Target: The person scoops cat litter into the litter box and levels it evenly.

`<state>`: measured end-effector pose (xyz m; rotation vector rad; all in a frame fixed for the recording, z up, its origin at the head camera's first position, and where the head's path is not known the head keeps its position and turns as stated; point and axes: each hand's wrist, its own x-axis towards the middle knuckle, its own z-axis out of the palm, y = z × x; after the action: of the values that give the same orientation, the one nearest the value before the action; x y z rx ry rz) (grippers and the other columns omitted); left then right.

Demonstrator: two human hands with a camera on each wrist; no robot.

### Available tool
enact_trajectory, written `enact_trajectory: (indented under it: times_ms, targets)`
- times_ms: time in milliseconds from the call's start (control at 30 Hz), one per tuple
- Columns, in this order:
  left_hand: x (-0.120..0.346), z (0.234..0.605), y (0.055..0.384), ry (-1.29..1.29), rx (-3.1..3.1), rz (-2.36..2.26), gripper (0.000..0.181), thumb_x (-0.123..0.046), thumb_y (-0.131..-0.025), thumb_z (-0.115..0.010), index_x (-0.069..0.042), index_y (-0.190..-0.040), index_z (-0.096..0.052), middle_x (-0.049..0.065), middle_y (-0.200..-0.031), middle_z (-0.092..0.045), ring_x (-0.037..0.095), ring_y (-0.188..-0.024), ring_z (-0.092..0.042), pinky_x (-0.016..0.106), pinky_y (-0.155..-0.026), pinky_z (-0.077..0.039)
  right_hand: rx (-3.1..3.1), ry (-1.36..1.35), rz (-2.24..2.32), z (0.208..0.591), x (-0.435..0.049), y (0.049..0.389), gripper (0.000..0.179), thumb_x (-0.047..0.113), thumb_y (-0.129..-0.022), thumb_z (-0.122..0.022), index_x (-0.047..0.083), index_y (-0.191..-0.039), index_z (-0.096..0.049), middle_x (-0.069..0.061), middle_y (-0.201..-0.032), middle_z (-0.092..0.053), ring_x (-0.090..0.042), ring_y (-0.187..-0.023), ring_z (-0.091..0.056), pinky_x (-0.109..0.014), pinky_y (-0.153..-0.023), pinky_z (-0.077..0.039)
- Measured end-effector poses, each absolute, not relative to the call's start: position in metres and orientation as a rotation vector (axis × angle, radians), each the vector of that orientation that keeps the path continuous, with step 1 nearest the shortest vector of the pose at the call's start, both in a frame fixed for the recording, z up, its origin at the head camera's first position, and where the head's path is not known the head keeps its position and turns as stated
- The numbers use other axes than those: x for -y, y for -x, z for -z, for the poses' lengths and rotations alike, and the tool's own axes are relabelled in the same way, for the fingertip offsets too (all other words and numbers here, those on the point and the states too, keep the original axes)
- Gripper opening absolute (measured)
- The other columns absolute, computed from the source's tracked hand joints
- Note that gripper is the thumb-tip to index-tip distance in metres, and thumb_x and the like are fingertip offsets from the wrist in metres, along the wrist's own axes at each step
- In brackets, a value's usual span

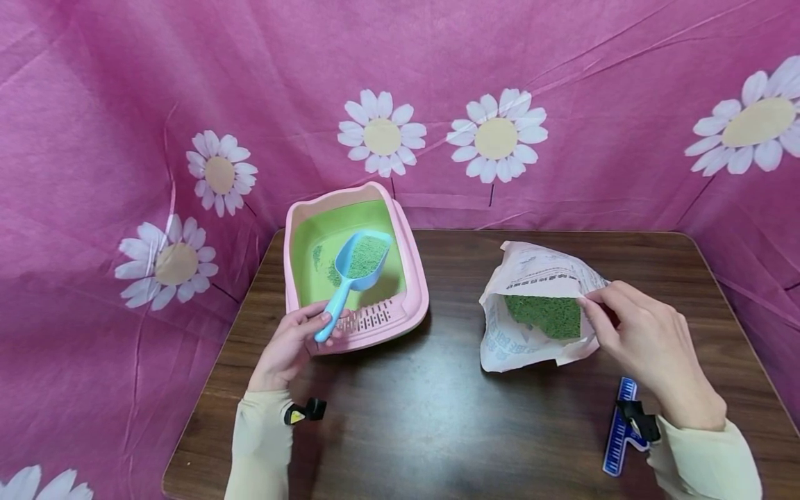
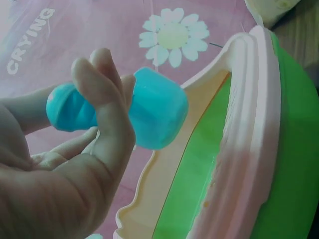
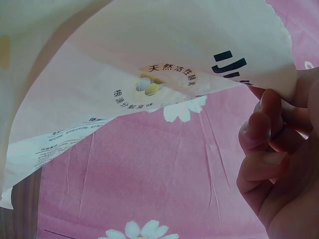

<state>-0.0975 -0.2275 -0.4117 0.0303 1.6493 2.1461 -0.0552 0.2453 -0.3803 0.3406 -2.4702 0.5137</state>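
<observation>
My left hand (image 1: 292, 345) grips the handle of a light blue scoop (image 1: 338, 305), whose bowl is filled with green pellets (image 1: 367, 255). The scoop is over a pink and green litter box (image 1: 417, 285), with some loose pellets on the box floor. In the left wrist view, fingers wrap the blue scoop (image 2: 158, 109) beside the box's pink rim (image 2: 249, 124). With thumb and fingers, my right hand (image 1: 650, 340) pinches the edge of a white paper bag (image 1: 500, 347). The bag's mouth gapes, showing green pellets inside. Printed lettering covers the bag's side (image 3: 164, 64) in the right wrist view.
A blue bag clip (image 1: 619, 437) lies on the brown wooden table (image 1: 400, 417), partly under the right wrist. Pink cloth (image 1: 300, 69) with white daisies hangs behind and beside the table. The box's front ledge (image 1: 375, 316) has small holes.
</observation>
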Motion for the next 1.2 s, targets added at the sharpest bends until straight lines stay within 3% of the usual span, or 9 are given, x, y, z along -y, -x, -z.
enact_trajectory:
  times_ms: [167,500,833,1200]
  targets:
    - [0.227,0.411,0.105,0.063,-1.695,-2.179,0.045,-0.005,-0.100,-0.047,0.009,-0.141,-0.035,0.002,-0.103,-0.072,0.009,-0.075,-0.067,0.017,-0.065,-0.056,2.468,-0.342,-0.512,0.380,-0.245,0.055,0.005,0.016,-0.083,-0.070,0.014,-0.080,-0.066,0.005,-0.072,-0.058,-0.010,-0.050,-0.044,-0.031,-0.041,-0.032]
    - [0.225,0.412,0.117,0.172,-1.747,-2.209,0.048,-0.002,-0.100,-0.044,0.015,-0.142,-0.029,-0.004,-0.093,-0.073,0.006,-0.071,-0.068,0.015,-0.063,-0.056,2.465,-0.345,-0.512,0.380,-0.245,0.054,0.005,0.015,-0.082,-0.070,0.014,-0.080,-0.066,0.005,-0.072,-0.058,-0.010,-0.050,-0.044,-0.032,-0.041,-0.032]
    - [0.221,0.416,0.126,0.252,-1.790,-2.238,0.044,0.000,-0.100,-0.043,0.016,-0.139,-0.033,-0.003,-0.089,-0.072,0.005,-0.066,-0.065,0.014,-0.059,-0.054,2.463,-0.342,-0.510,0.380,-0.244,0.054,0.005,0.015,-0.082,-0.071,0.014,-0.080,-0.066,0.005,-0.072,-0.058,-0.010,-0.050,-0.044,-0.032,-0.041,-0.032]
    - [0.220,0.421,0.138,0.328,-1.872,-2.207,0.045,-0.001,-0.099,-0.047,0.016,-0.139,-0.034,-0.004,-0.084,-0.073,0.007,-0.068,-0.067,0.019,-0.064,-0.058,2.464,-0.342,-0.510,0.380,-0.244,0.054,0.005,0.014,-0.081,-0.071,0.014,-0.080,-0.066,0.005,-0.073,-0.059,-0.010,-0.051,-0.045,-0.033,-0.042,-0.033]
